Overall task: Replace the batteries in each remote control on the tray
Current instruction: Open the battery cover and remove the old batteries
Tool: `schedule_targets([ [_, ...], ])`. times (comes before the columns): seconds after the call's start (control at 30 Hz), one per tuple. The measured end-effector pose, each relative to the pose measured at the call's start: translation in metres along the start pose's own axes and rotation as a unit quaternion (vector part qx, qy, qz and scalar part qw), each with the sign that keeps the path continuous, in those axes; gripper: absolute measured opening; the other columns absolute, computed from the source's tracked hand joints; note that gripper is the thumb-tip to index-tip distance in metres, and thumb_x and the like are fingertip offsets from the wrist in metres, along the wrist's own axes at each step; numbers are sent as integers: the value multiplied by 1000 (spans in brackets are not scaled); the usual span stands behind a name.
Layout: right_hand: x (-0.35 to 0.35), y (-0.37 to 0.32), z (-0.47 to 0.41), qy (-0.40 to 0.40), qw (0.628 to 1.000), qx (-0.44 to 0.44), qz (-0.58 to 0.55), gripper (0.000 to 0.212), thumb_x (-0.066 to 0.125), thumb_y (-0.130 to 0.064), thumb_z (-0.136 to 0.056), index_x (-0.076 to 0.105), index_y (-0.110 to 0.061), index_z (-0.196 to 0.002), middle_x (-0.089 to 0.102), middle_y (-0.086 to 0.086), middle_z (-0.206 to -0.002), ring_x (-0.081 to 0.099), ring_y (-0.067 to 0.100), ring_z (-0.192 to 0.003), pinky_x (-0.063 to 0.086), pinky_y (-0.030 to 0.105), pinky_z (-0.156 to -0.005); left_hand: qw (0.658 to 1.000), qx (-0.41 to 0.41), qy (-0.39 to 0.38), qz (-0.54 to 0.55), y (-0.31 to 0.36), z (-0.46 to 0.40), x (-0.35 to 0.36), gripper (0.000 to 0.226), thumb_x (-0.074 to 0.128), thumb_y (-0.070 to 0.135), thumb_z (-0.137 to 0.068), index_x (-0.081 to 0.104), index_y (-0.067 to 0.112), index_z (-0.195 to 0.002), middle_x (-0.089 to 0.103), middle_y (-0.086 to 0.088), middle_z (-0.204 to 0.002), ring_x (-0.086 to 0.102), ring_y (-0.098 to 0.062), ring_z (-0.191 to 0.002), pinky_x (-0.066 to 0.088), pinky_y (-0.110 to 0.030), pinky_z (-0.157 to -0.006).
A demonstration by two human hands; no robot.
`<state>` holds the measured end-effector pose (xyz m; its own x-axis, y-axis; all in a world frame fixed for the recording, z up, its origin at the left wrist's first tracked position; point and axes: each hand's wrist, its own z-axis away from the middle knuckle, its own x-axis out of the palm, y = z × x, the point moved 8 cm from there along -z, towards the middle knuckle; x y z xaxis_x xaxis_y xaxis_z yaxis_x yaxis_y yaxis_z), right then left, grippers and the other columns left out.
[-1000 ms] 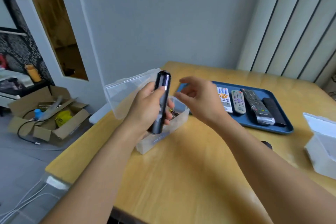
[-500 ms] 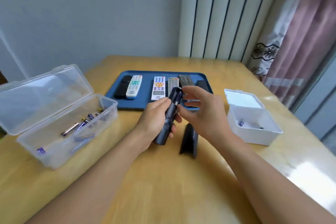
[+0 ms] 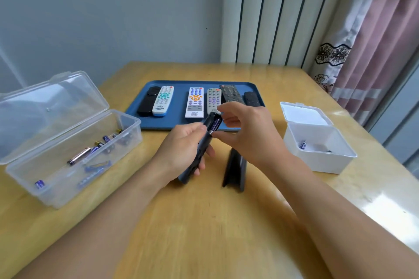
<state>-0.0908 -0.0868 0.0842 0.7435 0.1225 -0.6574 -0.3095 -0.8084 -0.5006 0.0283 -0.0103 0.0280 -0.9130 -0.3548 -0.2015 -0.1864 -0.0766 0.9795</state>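
Gripping a dark remote [image 3: 199, 154] around its lower body, your left hand [image 3: 181, 152] holds it tilted above the worktop [image 3: 204, 233], its open battery bay facing up. A purple battery [image 3: 215, 125] sits in that bay. Your right hand [image 3: 247, 133] pinches at the battery, thumb at its near end and forefinger curled over the top of the remote. Just beside the held remote, a dark battery cover [image 3: 234, 170] lies on the wood. Beyond your hands, the blue tray [image 3: 176, 123] carries six more remotes in a row, with a gap after the second from the left. On your left an open clear box [image 3: 68, 142] holds several loose batteries. On your right an open white box [image 3: 317, 142] has a battery or two inside.
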Motion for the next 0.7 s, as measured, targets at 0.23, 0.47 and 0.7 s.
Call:
schedule_targets([
  [0.23,0,-1,-3,-10,1000,4,9,39,90,-28,-71,70,-14,-101,71,-1,-88,68,16,-82,59,38,-78,1000,4,-7,-24,0,-2,-1,35,40,27,-109,67,16,-91,72,-21,-79,55,-26,-49,46,-29,-41],
  [0.47,4,-6,-2,5,1000,0,17,32,83,-25,-73,69,-11,-98,70,3,-84,68,21,-80,59,41,-76,1000,9,4,-18,-1,-7,-3,37,40,28,-109,67,11,-90,72,-20,-77,54,-26,-47,46,-29,-41],
  [0.7,8,-15,2,16,998,-17,59,21,78,-25,-72,71,-10,-85,70,2,-74,67,23,-73,57,42,-70,1000,1,20,-24,1,-7,-4,39,39,28,-109,67,2,-96,70,-19,-72,55,-25,-48,45,-28,-39],
])
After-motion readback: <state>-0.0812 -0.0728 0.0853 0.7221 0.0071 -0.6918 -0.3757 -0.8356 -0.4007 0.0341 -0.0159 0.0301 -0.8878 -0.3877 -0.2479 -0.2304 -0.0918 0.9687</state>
